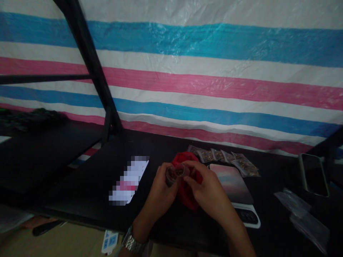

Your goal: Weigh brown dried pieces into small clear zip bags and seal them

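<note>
Lying on its side between the two hands, the small clear cup (177, 172) points its open mouth up and toward the camera, its short axis tilted from near-left to far-right; blur makes the exact tilt hard to read. It sits above the middle of the black table (88, 185), just in front of the red cloth (189, 198), and looks see-through and thin-walled, with a round rim catching a little light and the red showing through it. The left hand (162, 191) is curled, its fingers wrapped around the cup's left side so that it grips the cup rather than lying flat; a metal watch (131, 243) shows at that wrist. The right hand (209, 194) is also curled, thumb and forefinger pinched on the cup's right rim, while its lower fingers press against the red cloth bunched beneath. Just right of the hands stands a small scale (235, 191) with a pale pinkish plate and a white base. Beyond it, at the far side, a row of small packets (227, 159) with brown contents lies fanned out. Far right rests a dark phone (314, 174), and near it some clear bags (302, 214). A blurred white paper (130, 180) lies left of the hands
</note>
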`<state>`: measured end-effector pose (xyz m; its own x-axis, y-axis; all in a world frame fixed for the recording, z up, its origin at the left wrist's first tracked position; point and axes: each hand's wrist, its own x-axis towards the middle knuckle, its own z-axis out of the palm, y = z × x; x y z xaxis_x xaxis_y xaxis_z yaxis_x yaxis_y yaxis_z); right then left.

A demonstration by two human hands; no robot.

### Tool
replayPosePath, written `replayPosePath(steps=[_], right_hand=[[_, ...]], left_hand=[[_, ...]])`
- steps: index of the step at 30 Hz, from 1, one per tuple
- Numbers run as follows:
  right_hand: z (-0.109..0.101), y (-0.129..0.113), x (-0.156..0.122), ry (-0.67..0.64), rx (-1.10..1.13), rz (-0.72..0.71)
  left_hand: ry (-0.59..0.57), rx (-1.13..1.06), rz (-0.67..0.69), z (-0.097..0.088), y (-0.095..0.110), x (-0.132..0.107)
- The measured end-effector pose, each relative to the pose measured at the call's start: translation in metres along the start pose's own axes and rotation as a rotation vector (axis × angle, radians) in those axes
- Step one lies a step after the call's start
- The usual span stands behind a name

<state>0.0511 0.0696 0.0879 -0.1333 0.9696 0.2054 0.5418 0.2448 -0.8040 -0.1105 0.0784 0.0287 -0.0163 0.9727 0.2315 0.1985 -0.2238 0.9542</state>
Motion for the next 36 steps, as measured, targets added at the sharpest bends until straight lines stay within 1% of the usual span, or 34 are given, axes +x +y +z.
replayPosePath(steps=[2, 4, 6, 8, 9, 11, 13, 14, 17, 18, 20, 21, 23, 26, 28, 31, 33, 36], right_hand=[[-0.001, 0.007, 0.002, 0.040, -0.010, 0.042], [-0.001, 0.013, 0.004, 0.060, -0.117, 0.068], [0.000, 0.018, 0.004, 0.039, -0.273, 0.085], [-0.001, 0.020, 0.004, 0.007, -0.367, 0.082], [-0.002, 0.019, 0.002, 0.007, -0.375, 0.068], [-0.007, 0.013, -0.002, 0.049, -0.300, 0.006], [-0.015, 0.001, -0.007, 0.072, -0.113, -0.059], [-0.019, -0.005, -0.009, 0.052, 0.002, -0.074], [-0.026, -0.018, -0.014, -0.053, 0.264, -0.028], [-0.027, -0.019, -0.014, -0.054, 0.313, -0.007], [-0.029, -0.015, -0.013, 0.011, 0.389, 0.018], [-0.030, -0.011, -0.012, 0.054, 0.424, 0.031], [-0.034, -0.001, -0.011, 0.105, 0.475, 0.060], [-0.036, 0.012, -0.012, 0.085, 0.504, 0.077], [-0.032, 0.018, -0.013, 0.082, 0.488, 0.081], [-0.020, 0.026, -0.010, 0.129, 0.414, 0.119], [-0.013, 0.031, -0.007, 0.155, 0.359, 0.172], [-0.006, 0.036, -0.001, 0.169, 0.253, 0.267]], left_hand=[[0.076, 0.003, 0.008, -0.003, 0.004, 0.003], [0.180, 0.008, 0.031, -0.006, 0.010, 0.004], [0.289, 0.030, 0.064, -0.009, 0.017, 0.001], [0.362, 0.058, 0.110, -0.011, 0.025, -0.004], [0.371, 0.060, 0.136, -0.011, 0.028, -0.007], [0.318, 0.025, 0.173, -0.009, 0.033, -0.014], [0.224, -0.056, 0.173, -0.004, 0.036, -0.020], [0.180, -0.111, 0.160, -0.001, 0.038, -0.023], [0.064, -0.324, 0.091, 0.011, 0.041, -0.029], [0.025, -0.400, 0.063, 0.015, 0.042, -0.030], [-0.026, -0.518, 0.004, 0.024, 0.045, -0.030], [-0.022, -0.549, -0.026, 0.029, 0.046, -0.028], [0.037, -0.552, -0.089, 0.038, 0.047, -0.024], [0.146, -0.512, -0.185, 0.049, 0.048, -0.019], [0.207, -0.515, -0.253, 0.054, 0.049, -0.019], [0.297, -0.496, -0.358, 0.060, 0.049, -0.022], [0.309, -0.460, -0.432, 0.062, 0.048, -0.024], [0.259, -0.424, -0.513, 0.061, 0.042, -0.025]])
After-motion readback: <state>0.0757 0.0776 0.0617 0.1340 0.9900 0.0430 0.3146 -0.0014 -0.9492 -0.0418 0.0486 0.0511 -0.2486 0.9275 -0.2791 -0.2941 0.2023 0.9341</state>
